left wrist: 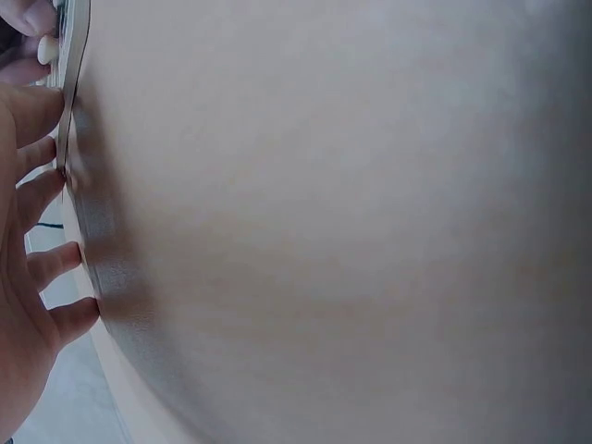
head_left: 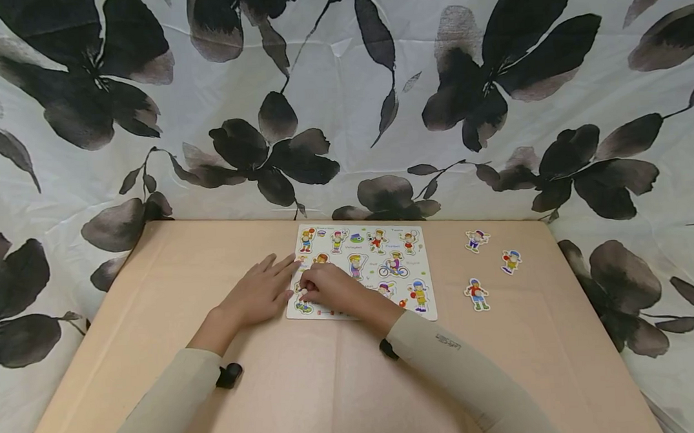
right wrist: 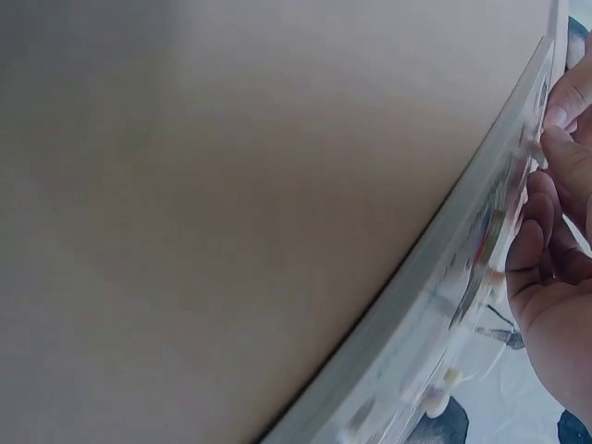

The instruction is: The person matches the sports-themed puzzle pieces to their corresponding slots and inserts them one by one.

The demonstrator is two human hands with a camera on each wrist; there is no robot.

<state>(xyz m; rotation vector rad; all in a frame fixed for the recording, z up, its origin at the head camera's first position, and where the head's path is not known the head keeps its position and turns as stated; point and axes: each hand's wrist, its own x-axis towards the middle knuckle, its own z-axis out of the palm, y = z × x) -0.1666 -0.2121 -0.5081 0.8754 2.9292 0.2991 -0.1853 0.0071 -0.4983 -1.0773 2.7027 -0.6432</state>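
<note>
A white wooden peg puzzle board (head_left: 362, 248) printed with cartoon children at sports lies at the middle of the table. The left hand (head_left: 263, 290) rests beside the board's left edge with its fingers spread, fingertips right at the rim. Over the lower left of the board, the right hand (head_left: 332, 287) has curled fingers and pinches a small puzzle piece by its knob, mostly hidden under the fingers. A pale knob (left wrist: 48, 49) shows between that hand's fingers in the left wrist view. From the right wrist, the board's side (right wrist: 388, 338) shows edge-on with knobs standing up.
Three loose puzzle pieces lie on the table right of the board: an upper piece (head_left: 477, 241), a farther right piece (head_left: 510, 261) and a lower piece (head_left: 477, 295). The light brown table (head_left: 273, 387) ends at a floral cloth (head_left: 342, 113) behind.
</note>
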